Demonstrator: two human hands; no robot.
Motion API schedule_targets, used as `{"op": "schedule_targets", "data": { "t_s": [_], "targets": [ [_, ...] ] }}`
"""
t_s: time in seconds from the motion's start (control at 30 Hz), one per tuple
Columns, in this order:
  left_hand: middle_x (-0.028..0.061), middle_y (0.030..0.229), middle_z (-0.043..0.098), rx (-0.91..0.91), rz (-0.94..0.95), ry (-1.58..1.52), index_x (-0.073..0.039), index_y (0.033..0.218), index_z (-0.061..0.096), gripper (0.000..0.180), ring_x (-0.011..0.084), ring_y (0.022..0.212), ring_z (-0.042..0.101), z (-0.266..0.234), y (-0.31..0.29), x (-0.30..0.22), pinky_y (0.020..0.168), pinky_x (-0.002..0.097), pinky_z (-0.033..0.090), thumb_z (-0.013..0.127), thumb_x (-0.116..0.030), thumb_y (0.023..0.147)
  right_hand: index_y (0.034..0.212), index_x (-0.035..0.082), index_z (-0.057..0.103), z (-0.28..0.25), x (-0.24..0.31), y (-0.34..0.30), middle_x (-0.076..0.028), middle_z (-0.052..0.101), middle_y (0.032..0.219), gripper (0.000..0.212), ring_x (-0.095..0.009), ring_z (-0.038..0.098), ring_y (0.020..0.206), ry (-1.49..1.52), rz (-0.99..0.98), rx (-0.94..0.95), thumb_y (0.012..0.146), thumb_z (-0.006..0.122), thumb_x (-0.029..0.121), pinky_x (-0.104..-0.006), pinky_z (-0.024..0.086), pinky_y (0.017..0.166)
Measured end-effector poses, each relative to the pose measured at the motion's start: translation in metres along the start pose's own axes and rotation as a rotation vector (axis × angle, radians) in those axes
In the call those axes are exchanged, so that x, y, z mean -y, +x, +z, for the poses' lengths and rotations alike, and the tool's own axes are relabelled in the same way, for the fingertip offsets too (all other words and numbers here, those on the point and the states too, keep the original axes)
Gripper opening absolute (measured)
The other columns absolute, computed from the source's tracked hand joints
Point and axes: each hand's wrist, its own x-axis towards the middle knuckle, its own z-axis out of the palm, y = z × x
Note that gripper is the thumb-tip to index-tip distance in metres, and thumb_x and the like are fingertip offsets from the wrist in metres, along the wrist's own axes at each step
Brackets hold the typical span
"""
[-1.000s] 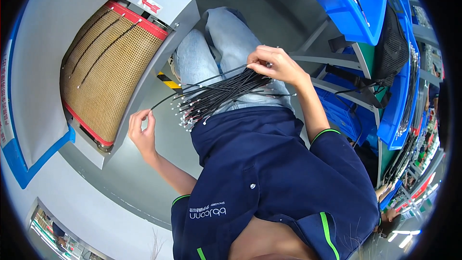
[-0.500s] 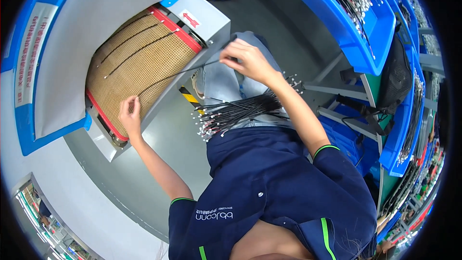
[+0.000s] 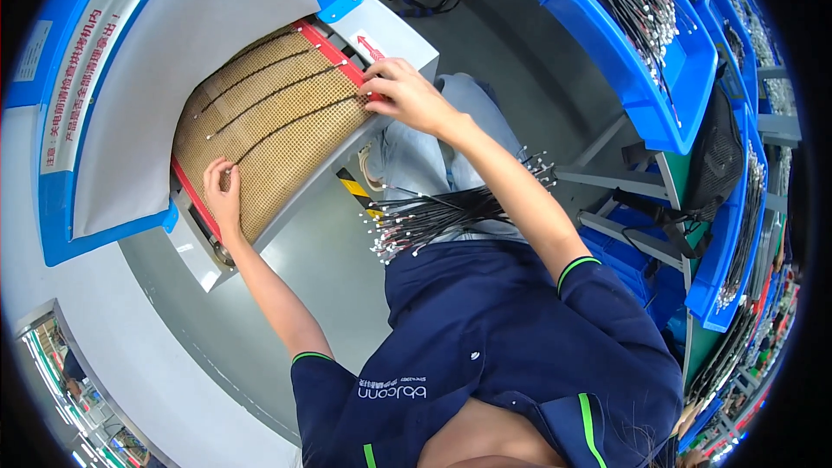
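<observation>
Tan mesh belt (image 3: 286, 134): three black cables (image 3: 260, 74) laid across.

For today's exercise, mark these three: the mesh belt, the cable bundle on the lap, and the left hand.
mesh belt (image 3: 286, 134), head view, bare weave mid-belt.
cable bundle (image 3: 442, 215), head view, middle of the black strands.
left hand (image 3: 224, 195), head view, back of hand.

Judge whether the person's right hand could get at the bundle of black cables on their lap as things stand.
Probably yes: the right hand rests at the mesh belt's red edge, and the bundle of black cables lies uncovered just below its forearm.
</observation>
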Motion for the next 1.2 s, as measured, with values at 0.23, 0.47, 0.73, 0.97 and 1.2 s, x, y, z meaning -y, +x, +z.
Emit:
{"op": "schedule_targets", "data": {
  "t_s": [0.23, 0.47, 0.73, 0.97, 1.2],
  "targets": [
    [0.0103, 0.107, 0.060, -0.195, -0.046, -0.127, -0.002, 0.104, 0.060, 0.019, 0.0210, 0.100, 0.057, 0.043, -0.028, 0.023, 0.088, 0.0304, 0.044, 0.058, -0.004, 0.085, 0.095, 0.006, 0.064, -0.047, -0.007, -0.132, -0.010, 0.059, 0.094, 0.019, -0.028, 0.053, 0.100, 0.165, 0.406, 0.326, 0.081, 0.066, 0.020, -0.0359, 0.043, 0.087],
    [0.0100, 0.097, 0.063, 0.101, 0.129, -0.076, -0.002, 0.097, 0.062, 0.015, 0.0239, 0.095, 0.059, 0.123, -0.083, -0.099, 0.086, 0.0333, 0.045, 0.056, 0.001, 0.083, 0.086, 0.005, 0.061, -0.053, -0.030, -0.230, -0.007, 0.057, 0.093, 0.020, -0.026, 0.053, 0.094, 0.136, 0.448, 0.540, 0.074, 0.071, 0.018, -0.0359, 0.043, 0.086],
    [0.0105, 0.096, 0.064, 0.571, 0.142, -0.364, -0.003, 0.096, 0.063, 0.014, 0.0270, 0.093, 0.059, 0.199, -0.152, -0.190, 0.084, 0.0343, 0.046, 0.060, -0.003, 0.082, 0.084, 0.004, 0.059, -0.059, -0.049, -0.253, -0.007, 0.058, 0.099, 0.012, -0.025, 0.053, 0.099, 0.187, 0.434, 0.565, 0.077, 0.066, 0.012, -0.0350, 0.043, 0.088],
    [0.0100, 0.091, 0.064, 0.774, 0.048, -0.349, -0.003, 0.096, 0.063, 0.015, 0.0273, 0.088, 0.059, 0.193, -0.172, -0.200, 0.081, 0.0370, 0.045, 0.060, -0.014, 0.086, 0.086, 0.002, 0.060, -0.089, -0.046, -0.250, -0.008, 0.061, 0.085, 0.013, -0.025, 0.059, 0.083, 0.345, 0.468, 0.477, 0.083, 0.063, 0.014, -0.0337, 0.047, 0.076],
    [0.0127, 0.088, 0.064, 0.845, -0.043, -0.284, -0.003, 0.094, 0.062, 0.016, 0.0305, 0.080, 0.061, 0.184, -0.178, -0.215, 0.070, 0.0364, 0.047, 0.052, -0.015, 0.091, 0.098, 0.006, 0.066, -0.097, -0.038, -0.244, -0.008, 0.063, 0.087, 0.016, -0.023, 0.064, 0.079, 0.320, 0.382, 0.367, 0.082, 0.064, 0.010, -0.0313, 0.050, 0.068]
  ]
}}
